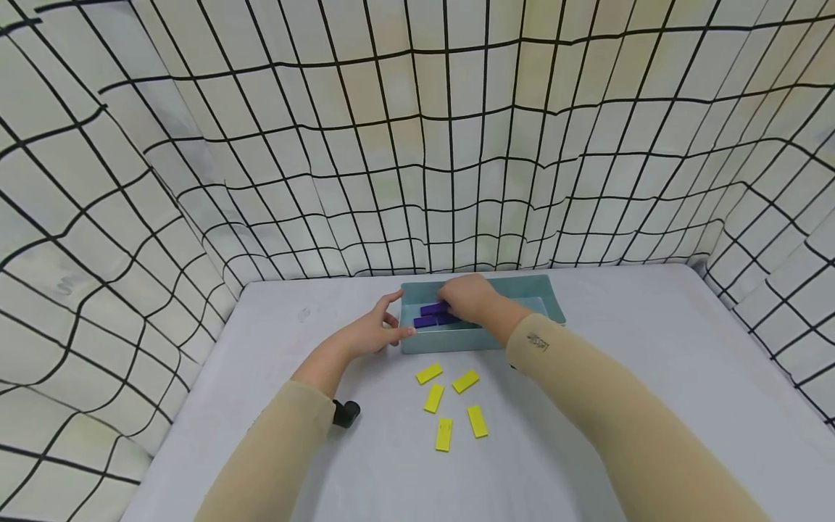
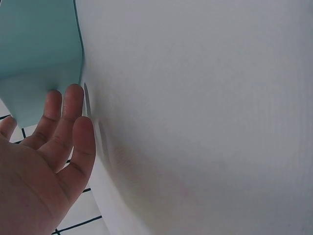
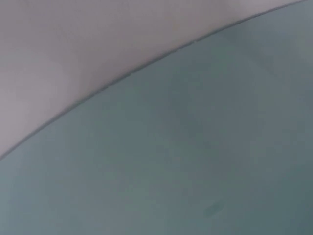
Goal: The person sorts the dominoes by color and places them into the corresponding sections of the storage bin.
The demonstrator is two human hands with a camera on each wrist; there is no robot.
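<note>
A light teal tray (image 1: 483,341) stands near the back edge of the table. Several dark purple rectangular blocks (image 1: 425,322) lie in its left part. My left hand (image 1: 365,335) spans the tray's left end, thumb by the front corner and index finger by the back one. In the left wrist view its other fingers (image 2: 73,105) extend loosely beside the teal wall. Reaching inside the tray, my right hand (image 1: 472,297) has curled fingers and pinches an end of a purple block (image 1: 433,309); its fingertips are mostly hidden. The right wrist view shows only the tray's wall (image 3: 171,161) up close.
Several flat yellow blocks (image 1: 433,399) lie scattered on the white table (image 1: 620,377) in front of the tray. A black device (image 1: 346,414) sits by the left sleeve. White sheeting with black netting (image 1: 450,145) encloses the table at the back and sides.
</note>
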